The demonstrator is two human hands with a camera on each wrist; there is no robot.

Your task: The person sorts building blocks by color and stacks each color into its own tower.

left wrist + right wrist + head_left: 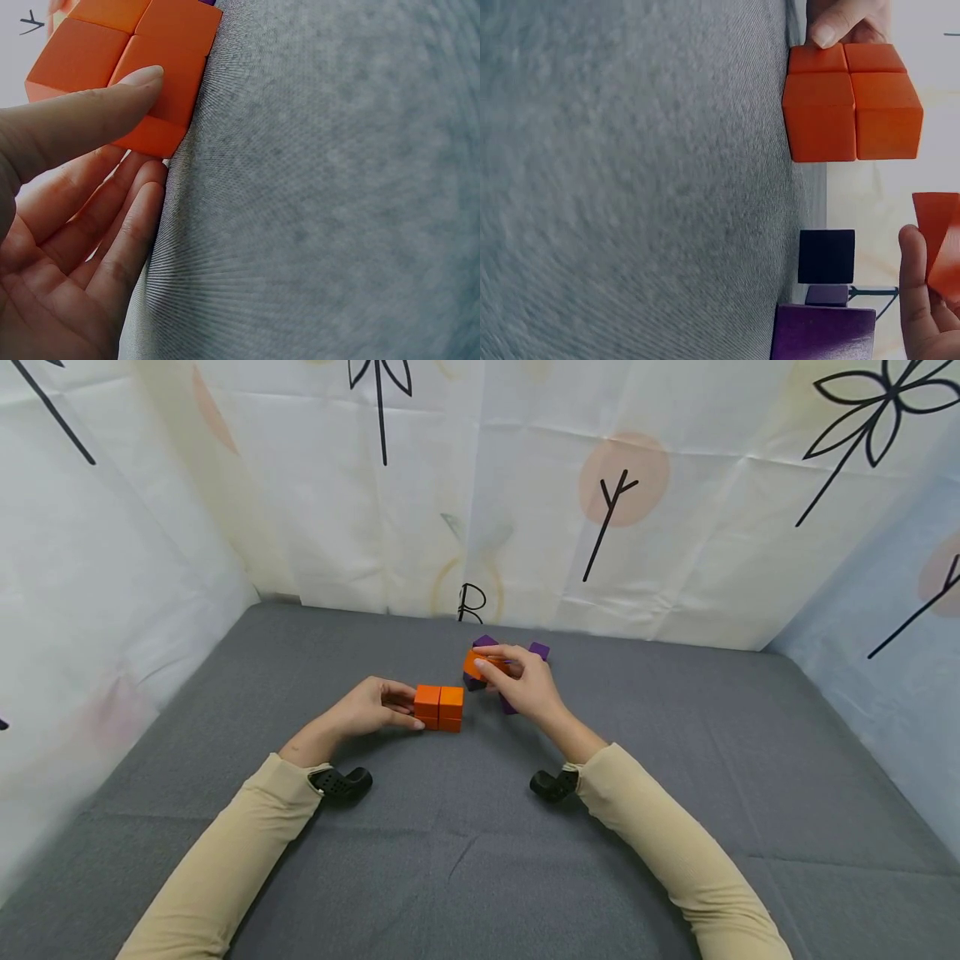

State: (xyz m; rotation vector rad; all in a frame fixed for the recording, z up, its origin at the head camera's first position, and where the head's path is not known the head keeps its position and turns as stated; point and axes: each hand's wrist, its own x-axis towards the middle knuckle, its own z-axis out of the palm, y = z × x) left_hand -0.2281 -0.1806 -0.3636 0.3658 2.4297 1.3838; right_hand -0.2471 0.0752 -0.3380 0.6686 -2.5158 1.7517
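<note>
Several orange blocks [438, 708] stand together as a cube-like stack, two wide and two high, on the grey cloth. My left hand [372, 706] holds this stack at its left side. In the left wrist view, the thumb [112, 105] lies on one orange face while the fingers sit at the edge beside the cloth. Farther back and to the right, my right hand [525, 681] pinches another orange block [939, 244] between thumb and fingers, raised off the cloth. Below that block shows a dark block [474, 682], partly covered by it in the head view.
Purple blocks lie around the right hand: one behind it [485, 641], another purple block [539, 650] to its right, and a purple block [509, 704] partly hidden under it. A patterned white curtain [525, 552] borders the grey table [420, 877] at the back and sides.
</note>
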